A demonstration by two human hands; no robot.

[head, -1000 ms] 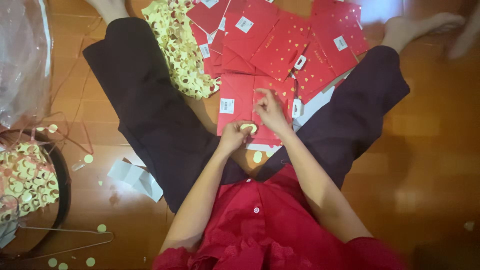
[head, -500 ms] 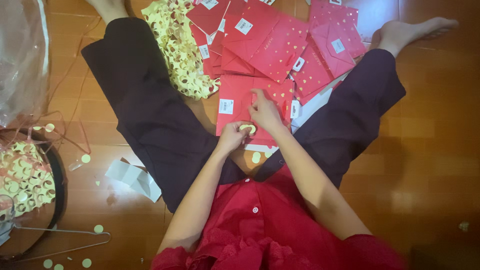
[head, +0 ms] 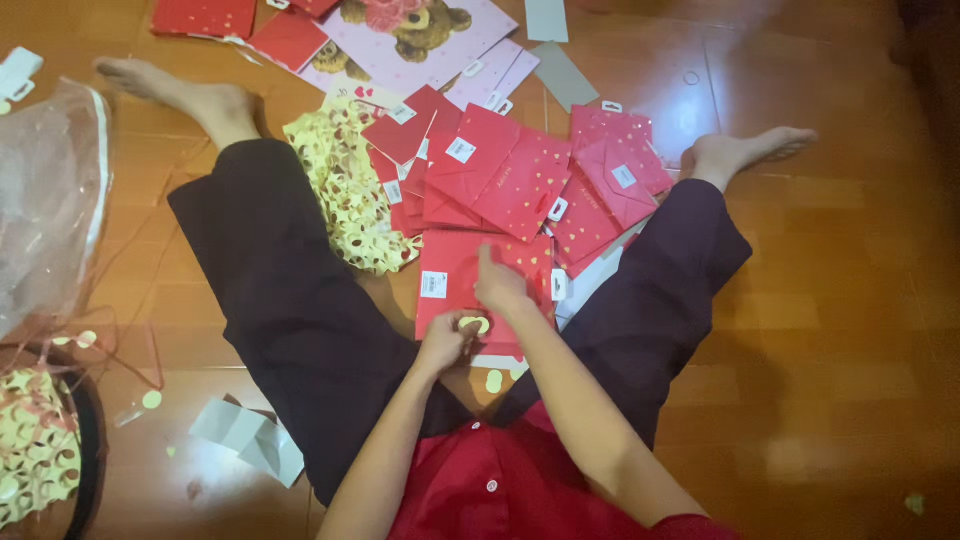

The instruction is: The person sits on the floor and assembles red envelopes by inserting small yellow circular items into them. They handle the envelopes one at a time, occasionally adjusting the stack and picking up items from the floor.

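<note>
Far left, a clear plastic bag [head: 45, 200] and a dark basket [head: 85, 460] of cut-out sheets are cropped by the frame edge. Between the legs, left hand [head: 447, 345] pinches a small pale yellow sticker [head: 473, 324] at the near edge of a red envelope [head: 455, 285]. Right hand [head: 500, 288] presses flat on that envelope, index up; fingers partly hidden, grip unclear. More red envelopes [head: 520, 175] fan out beyond.

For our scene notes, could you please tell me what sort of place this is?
Probably a room at home: the person sits on a polished wooden floor, with red envelopes and a teddy-bear gift bag spread around.
</note>
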